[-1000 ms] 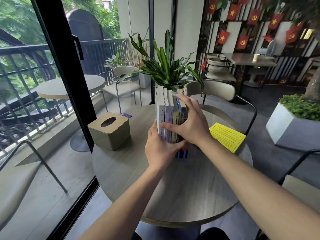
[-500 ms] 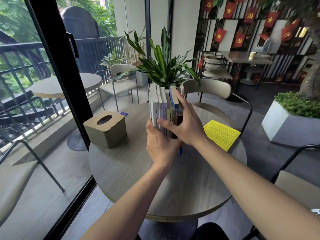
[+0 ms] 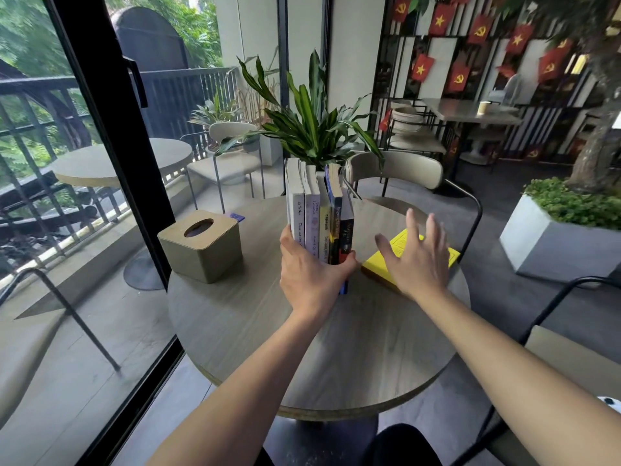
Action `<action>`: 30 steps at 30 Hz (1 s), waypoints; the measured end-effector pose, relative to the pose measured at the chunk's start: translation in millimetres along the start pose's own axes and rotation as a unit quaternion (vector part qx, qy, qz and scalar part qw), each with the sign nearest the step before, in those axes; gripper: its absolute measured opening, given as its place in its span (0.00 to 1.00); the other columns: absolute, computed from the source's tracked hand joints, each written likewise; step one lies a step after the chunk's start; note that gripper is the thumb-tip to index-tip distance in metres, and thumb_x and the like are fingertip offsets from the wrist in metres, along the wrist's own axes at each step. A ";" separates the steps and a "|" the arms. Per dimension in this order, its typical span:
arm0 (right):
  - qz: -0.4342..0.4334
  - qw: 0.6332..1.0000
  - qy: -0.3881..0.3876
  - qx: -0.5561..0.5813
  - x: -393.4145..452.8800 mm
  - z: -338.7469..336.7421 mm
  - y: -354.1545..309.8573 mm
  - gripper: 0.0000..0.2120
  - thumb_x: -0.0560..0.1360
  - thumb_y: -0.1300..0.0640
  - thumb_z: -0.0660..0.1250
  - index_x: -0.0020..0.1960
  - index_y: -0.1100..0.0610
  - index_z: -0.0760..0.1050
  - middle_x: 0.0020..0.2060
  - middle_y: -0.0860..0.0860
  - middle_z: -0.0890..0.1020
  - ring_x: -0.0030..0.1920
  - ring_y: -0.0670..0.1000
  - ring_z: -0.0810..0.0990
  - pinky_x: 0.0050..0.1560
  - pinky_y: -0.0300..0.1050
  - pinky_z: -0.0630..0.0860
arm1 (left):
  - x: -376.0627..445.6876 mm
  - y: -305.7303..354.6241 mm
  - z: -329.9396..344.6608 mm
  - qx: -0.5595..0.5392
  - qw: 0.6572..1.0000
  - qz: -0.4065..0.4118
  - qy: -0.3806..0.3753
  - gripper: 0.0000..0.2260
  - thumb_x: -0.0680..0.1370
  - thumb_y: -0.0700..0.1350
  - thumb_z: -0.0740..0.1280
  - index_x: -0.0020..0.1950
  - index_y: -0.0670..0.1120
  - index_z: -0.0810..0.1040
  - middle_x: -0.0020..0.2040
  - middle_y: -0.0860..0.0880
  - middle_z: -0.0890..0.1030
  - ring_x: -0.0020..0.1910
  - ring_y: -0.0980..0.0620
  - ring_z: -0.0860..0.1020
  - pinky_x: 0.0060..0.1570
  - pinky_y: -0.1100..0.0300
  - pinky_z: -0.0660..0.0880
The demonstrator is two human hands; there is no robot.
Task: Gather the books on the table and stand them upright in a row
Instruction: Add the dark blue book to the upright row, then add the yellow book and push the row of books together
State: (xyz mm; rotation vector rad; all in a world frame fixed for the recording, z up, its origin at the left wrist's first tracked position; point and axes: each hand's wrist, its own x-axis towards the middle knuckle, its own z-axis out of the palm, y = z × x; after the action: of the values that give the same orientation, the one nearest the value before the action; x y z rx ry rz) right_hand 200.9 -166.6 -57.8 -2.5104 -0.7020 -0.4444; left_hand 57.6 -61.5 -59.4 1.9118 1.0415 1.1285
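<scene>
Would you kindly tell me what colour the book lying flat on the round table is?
Bright yellow. The flat book shows best in the head view, partly behind the open right hand.

Head view: looks forward-down, close over round table [image 3: 255, 334]; 1 view only.

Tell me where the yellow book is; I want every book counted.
The flat yellow book lies on the round wooden table, right of the upright row of books, partly under the open right hand.

I see a matt grey wood-grain table [image 3: 255, 317], paper books [image 3: 319, 216] with smooth printed spines, a matt yellow book [image 3: 400, 250], a smooth beige tissue box [image 3: 201, 253], thin black metal chair frames [image 3: 470, 210]
</scene>
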 end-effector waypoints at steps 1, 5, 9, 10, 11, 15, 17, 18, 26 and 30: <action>0.032 0.998 -0.034 -0.036 1.1 3.7 8.9 0.44 0.71 0.24 0.47 0.79 0.49 0.48 0.78 0.60 0.50 0.77 0.63 0.47 0.72 0.66 0.55 | 0.0 -0.2 -0.3 0.000 1.000 0.001 0.000 0.48 0.63 0.65 0.77 0.74 0.49 0.57 0.64 0.49 0.75 0.60 0.46 0.77 0.55 0.47 0.78; 0.175 0.964 -0.182 -0.087 1.9 13.5 32.9 0.56 0.64 0.19 0.48 0.79 0.55 0.43 0.77 0.67 0.46 0.77 0.66 0.43 0.71 0.71 0.45 | 1.2 -1.4 0.1 0.001 1.000 0.004 -0.003 0.48 0.63 0.65 0.77 0.73 0.48 0.58 0.63 0.49 0.75 0.60 0.46 0.77 0.54 0.46 0.79; 0.247 0.938 -0.220 -0.101 19.0 9.0 25.4 0.64 0.59 0.18 0.58 0.79 0.61 0.45 0.76 0.66 0.55 0.76 0.66 0.52 0.70 0.72 0.48 | 0.8 -2.0 1.5 0.001 1.000 0.003 0.000 0.47 0.63 0.65 0.77 0.73 0.48 0.58 0.63 0.49 0.75 0.60 0.46 0.77 0.55 0.45 0.79; 0.259 0.935 -0.216 -0.111 24.0 5.4 19.9 0.66 0.57 0.19 0.62 0.78 0.61 0.47 0.76 0.64 0.58 0.75 0.65 0.55 0.69 0.70 0.50 | 0.6 -2.2 1.9 0.001 1.000 0.003 0.001 0.47 0.63 0.65 0.77 0.72 0.48 0.58 0.63 0.49 0.75 0.60 0.46 0.77 0.55 0.45 0.79; 0.272 0.931 -0.211 -0.119 29.5 3.6 15.9 0.67 0.55 0.20 0.66 0.78 0.61 0.50 0.75 0.63 0.61 0.74 0.64 0.59 0.69 0.66 0.53 | 0.7 -2.4 2.2 0.001 1.000 0.003 0.001 0.47 0.63 0.65 0.77 0.72 0.48 0.58 0.63 0.49 0.75 0.60 0.46 0.77 0.54 0.44 0.79; 0.311 0.922 -0.217 -0.083 42.6 4.3 10.9 0.66 0.49 0.27 0.76 0.76 0.60 0.56 0.72 0.58 0.67 0.71 0.61 0.66 0.66 0.57 0.62 | 0.6 -3.0 3.2 0.001 1.000 0.004 -0.004 0.47 0.63 0.64 0.77 0.72 0.48 0.58 0.62 0.49 0.74 0.60 0.46 0.77 0.54 0.46 0.78; 0.292 0.925 -0.238 -0.050 45.7 4.4 10.7 0.63 0.52 0.31 0.78 0.75 0.60 0.58 0.72 0.57 0.67 0.71 0.61 0.68 0.66 0.57 0.65 | 0.2 -2.7 3.5 0.001 1.000 0.003 -0.003 0.46 0.63 0.64 0.77 0.72 0.48 0.58 0.63 0.49 0.74 0.60 0.46 0.77 0.54 0.46 0.77; 0.283 0.928 -0.241 -0.023 46.7 6.1 10.4 0.60 0.54 0.34 0.80 0.75 0.61 0.59 0.72 0.58 0.67 0.70 0.60 0.69 0.66 0.55 0.68 | 0.1 -2.8 3.6 0.001 1.000 0.002 -0.004 0.46 0.64 0.63 0.78 0.72 0.48 0.58 0.63 0.49 0.74 0.60 0.46 0.77 0.55 0.46 0.78; 0.256 0.951 -0.121 0.124 17.1 9.6 11.2 0.29 0.75 0.49 0.70 0.68 0.64 0.65 0.63 0.60 0.76 0.60 0.63 0.77 0.54 0.52 0.73 | -0.9 -1.1 0.2 -0.011 1.000 -0.006 -0.017 0.47 0.62 0.65 0.76 0.72 0.50 0.58 0.61 0.51 0.75 0.59 0.46 0.77 0.53 0.47 0.78; 0.199 0.956 0.008 0.214 -8.6 -1.2 -2.5 0.15 0.82 0.53 0.59 0.60 0.63 0.63 0.54 0.62 0.78 0.49 0.63 0.77 0.37 0.48 0.65 | -0.8 -2.7 -1.3 -0.012 1.000 0.002 -0.020 0.47 0.62 0.66 0.76 0.72 0.50 0.58 0.61 0.51 0.75 0.59 0.46 0.78 0.53 0.45 0.79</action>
State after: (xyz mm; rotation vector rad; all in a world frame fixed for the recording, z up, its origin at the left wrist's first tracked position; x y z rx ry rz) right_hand 192.3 -168.8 -59.6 -2.1531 -0.2359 -0.1442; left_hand 55.4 -60.8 -61.4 1.9110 0.9980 1.0963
